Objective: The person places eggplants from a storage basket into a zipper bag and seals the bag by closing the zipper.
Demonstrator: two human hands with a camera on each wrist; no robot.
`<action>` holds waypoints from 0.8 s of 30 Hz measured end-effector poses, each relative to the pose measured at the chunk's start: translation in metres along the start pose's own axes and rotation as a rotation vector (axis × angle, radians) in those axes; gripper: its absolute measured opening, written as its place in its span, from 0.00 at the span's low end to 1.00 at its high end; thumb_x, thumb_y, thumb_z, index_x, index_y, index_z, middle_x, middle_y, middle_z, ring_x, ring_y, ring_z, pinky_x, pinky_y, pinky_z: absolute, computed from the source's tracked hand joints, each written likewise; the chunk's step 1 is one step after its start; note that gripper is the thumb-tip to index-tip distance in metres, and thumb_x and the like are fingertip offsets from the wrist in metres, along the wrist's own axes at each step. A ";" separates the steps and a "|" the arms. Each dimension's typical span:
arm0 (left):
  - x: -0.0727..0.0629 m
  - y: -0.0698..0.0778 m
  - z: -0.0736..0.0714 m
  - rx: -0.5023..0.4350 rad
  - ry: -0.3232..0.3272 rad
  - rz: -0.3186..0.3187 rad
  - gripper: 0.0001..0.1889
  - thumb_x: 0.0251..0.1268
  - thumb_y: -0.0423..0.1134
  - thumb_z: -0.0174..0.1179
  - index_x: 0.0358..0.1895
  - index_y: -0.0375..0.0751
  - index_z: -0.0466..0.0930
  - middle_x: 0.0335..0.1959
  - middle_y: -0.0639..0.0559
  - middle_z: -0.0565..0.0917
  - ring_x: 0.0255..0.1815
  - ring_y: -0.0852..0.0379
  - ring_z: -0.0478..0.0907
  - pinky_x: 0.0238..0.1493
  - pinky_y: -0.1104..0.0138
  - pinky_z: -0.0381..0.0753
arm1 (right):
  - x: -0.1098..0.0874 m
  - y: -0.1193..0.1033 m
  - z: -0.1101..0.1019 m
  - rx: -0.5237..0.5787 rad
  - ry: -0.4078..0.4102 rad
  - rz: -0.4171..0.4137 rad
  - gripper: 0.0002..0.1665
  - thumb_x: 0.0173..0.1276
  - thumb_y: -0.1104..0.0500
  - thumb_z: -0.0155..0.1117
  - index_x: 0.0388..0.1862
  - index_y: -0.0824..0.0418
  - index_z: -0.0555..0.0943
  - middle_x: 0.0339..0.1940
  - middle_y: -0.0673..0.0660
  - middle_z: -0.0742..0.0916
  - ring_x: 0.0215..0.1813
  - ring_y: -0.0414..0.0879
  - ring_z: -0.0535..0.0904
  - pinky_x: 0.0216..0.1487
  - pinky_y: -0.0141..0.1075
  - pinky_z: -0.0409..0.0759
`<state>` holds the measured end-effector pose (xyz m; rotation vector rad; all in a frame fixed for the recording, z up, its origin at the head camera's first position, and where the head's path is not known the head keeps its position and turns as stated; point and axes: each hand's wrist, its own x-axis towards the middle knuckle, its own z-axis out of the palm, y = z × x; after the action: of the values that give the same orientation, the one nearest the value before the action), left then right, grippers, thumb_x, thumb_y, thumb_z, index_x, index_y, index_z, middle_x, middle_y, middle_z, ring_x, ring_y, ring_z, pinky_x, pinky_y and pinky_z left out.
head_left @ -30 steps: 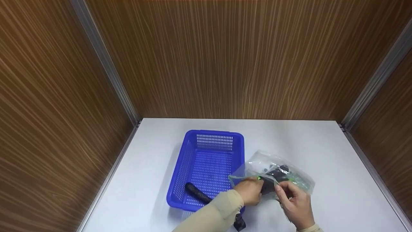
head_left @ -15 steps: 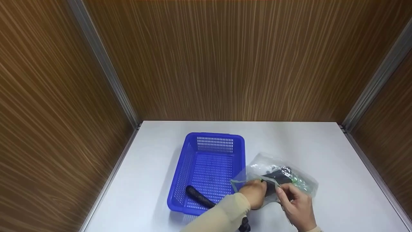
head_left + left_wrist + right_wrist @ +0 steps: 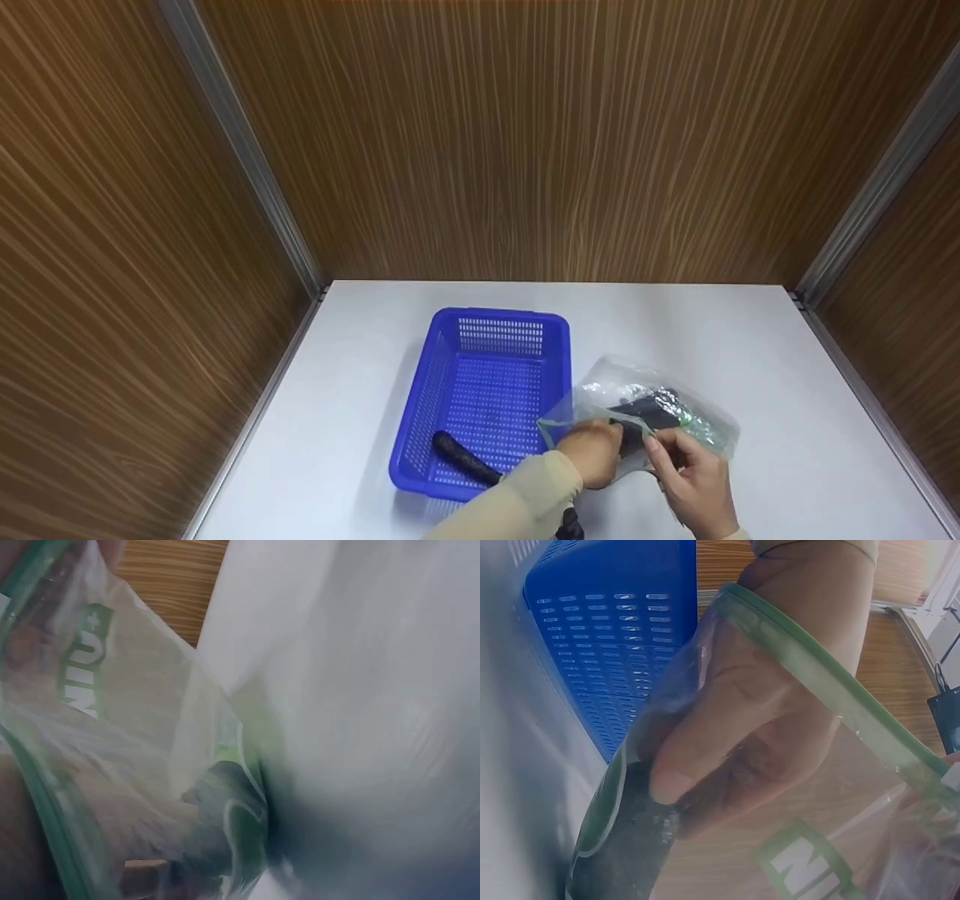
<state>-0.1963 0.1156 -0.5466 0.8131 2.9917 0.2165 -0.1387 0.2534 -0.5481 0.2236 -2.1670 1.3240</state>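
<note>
My left hand (image 3: 591, 453) reaches into the mouth of a clear zip bag (image 3: 622, 371) with a green-edged opening. Inside, its thumb and fingers grip a dark, smooth-sided object (image 3: 622, 847), whose kind the plastic and fingers hide. My right hand (image 3: 697, 480) pinches the rim of the bag between thumb and forefinger. Further into the bag lies more dark content (image 3: 651, 406), with green bits beside it. The left wrist view looks through the bag, where a dark form (image 3: 225, 802) shows blurred.
Left of the bag stands a blue perforated basket (image 3: 491, 313). A long black rod-like thing (image 3: 465, 459) lies in its near end, partly behind my left sleeve. Another black piece (image 3: 570, 525) shows below that sleeve. Wood-grain walls (image 3: 525, 135) enclose the white table (image 3: 810, 420).
My left hand has moved slightly right and deeper into the bag. The head view has shifted a little. Over the last half second almost nothing differs.
</note>
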 end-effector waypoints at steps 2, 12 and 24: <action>-0.004 -0.001 -0.004 -0.004 0.013 0.021 0.09 0.60 0.45 0.63 0.42 0.48 0.80 0.38 0.58 0.82 0.43 0.63 0.79 0.47 0.72 0.77 | 0.000 0.000 0.000 -0.007 0.001 0.006 0.07 0.61 0.71 0.65 0.28 0.61 0.82 0.16 0.49 0.80 0.16 0.38 0.72 0.14 0.25 0.68; -0.019 -0.007 -0.026 -0.031 0.108 0.188 0.03 0.57 0.43 0.64 0.32 0.51 0.83 0.27 0.60 0.82 0.35 0.64 0.80 0.39 0.73 0.77 | -0.001 -0.002 0.001 -0.009 0.006 0.003 0.06 0.61 0.71 0.66 0.28 0.61 0.82 0.16 0.46 0.79 0.16 0.38 0.72 0.15 0.25 0.68; -0.045 -0.028 -0.055 -0.207 0.091 0.186 0.13 0.62 0.47 0.63 0.48 0.49 0.84 0.41 0.59 0.84 0.43 0.65 0.78 0.48 0.73 0.75 | 0.000 -0.002 -0.001 -0.060 -0.002 0.029 0.05 0.62 0.68 0.66 0.28 0.60 0.82 0.18 0.47 0.81 0.18 0.39 0.74 0.18 0.24 0.70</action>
<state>-0.1754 0.0625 -0.4958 1.0820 2.9067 0.5728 -0.1377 0.2533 -0.5461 0.1703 -2.2156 1.2725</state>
